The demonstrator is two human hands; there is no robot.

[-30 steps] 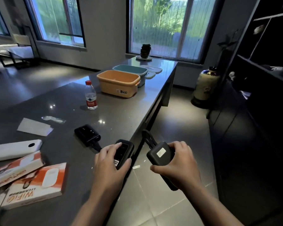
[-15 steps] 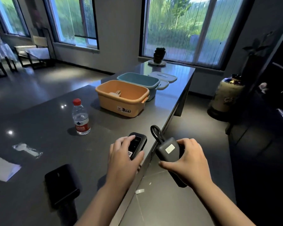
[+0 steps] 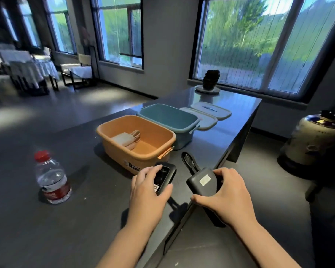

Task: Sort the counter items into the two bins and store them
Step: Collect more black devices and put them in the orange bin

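My left hand (image 3: 149,190) grips a small black device with a screen (image 3: 165,176) just in front of the orange bin (image 3: 163,151). My right hand (image 3: 226,192) holds a black power bank with a white sticker (image 3: 202,180); its strap loop (image 3: 188,161) sticks up toward the bins. The orange bin holds a white device with a cable (image 3: 125,139). Directly behind it stands the teal bin (image 3: 188,127), whose inside I cannot see.
A water bottle with a red cap (image 3: 51,178) stands on the dark counter (image 3: 85,219) to the left. Two pale lids (image 3: 211,115) lie beyond the teal bin, and a dark plant on a dish (image 3: 210,82) at the far end. The counter edge runs between my hands; a large jar (image 3: 313,144) sits on the floor at right.
I have moved along the counter toward the bins with both devices in my hands. The bins are now closer, and the boxes and other black device have dropped out of view.
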